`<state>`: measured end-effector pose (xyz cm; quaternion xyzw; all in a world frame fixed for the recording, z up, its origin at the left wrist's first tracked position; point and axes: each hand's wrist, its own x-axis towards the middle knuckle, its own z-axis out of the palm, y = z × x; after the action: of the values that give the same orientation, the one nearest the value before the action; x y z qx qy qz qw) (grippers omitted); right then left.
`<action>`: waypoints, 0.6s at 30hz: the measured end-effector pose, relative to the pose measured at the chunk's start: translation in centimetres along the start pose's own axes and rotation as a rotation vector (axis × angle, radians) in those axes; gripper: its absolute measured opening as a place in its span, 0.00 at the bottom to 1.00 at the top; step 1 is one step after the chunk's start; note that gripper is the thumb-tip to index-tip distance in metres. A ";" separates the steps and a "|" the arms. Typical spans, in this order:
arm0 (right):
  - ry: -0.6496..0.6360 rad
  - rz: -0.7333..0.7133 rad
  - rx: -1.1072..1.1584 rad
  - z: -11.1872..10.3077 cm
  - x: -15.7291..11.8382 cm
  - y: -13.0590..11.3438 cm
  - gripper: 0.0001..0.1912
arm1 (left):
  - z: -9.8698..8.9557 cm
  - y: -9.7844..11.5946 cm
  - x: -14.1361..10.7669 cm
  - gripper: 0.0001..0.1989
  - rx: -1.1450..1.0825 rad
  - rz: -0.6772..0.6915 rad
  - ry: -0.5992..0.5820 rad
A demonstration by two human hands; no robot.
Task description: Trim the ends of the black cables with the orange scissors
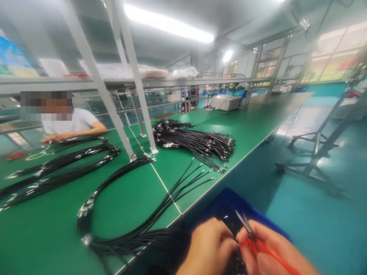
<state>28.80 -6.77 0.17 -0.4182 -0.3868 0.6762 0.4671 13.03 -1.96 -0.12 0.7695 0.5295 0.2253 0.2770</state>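
My right hand (pixel 273 244) is closed around red-handled scissors (pixel 248 229), their metal tips pointing up and to the left. Close beside it, my left hand (pixel 209 244) is curled shut, seemingly on a black cable, though blur and the fingers hide most of the grip. Black strands with shiny bits show between and below the hands. A curved bundle of black cables (pixel 86 217), bound with clear wrap, lies on the green table (pixel 126 206), and its loose ends run toward my left hand. Under both hands is a blue bin (pixel 229 196).
A thick pile of black cables (pixel 197 143) lies farther along the table, near metal posts (pixel 140 95) holding a shelf. More cable coils (pixel 60 164) are at left, before a seated person (pixel 76 120). A white box (pixel 226 102) stands farther back; a wheeled metal stand (pixel 312 149) is at right.
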 end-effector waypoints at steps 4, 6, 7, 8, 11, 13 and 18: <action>0.115 -0.046 0.068 -0.4 0.0 -1.2 0.19 | -3.6 -3.8 1.9 0.09 0.304 -0.240 0.199; 0.199 -0.078 0.130 -0.1 -0.3 -1.9 0.15 | -5.4 -5.7 2.4 0.06 0.387 -0.346 0.211; 0.236 -0.095 0.162 0.1 -0.4 -2.2 0.13 | -6.0 -6.5 2.5 0.05 0.407 -0.377 0.197; 0.265 -0.111 0.189 0.3 -0.5 -2.5 0.13 | -6.5 -7.0 2.5 0.05 0.416 -0.398 0.181; 0.293 -0.150 0.200 0.9 -0.4 -2.7 0.11 | -7.1 -8.0 2.3 0.04 0.390 -0.420 0.141; 0.294 -0.177 0.180 1.0 -0.3 -2.7 0.10 | -7.6 -8.6 2.4 0.05 0.331 -0.424 0.122; 0.301 -0.236 0.185 0.7 -0.1 -2.2 0.09 | -9.7 -10.1 2.9 0.02 -0.017 -0.356 0.053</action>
<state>28.87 -6.34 2.48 -0.4218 -0.2951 0.5793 0.6320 0.77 5.45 0.56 0.6552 0.6625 0.1975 0.3046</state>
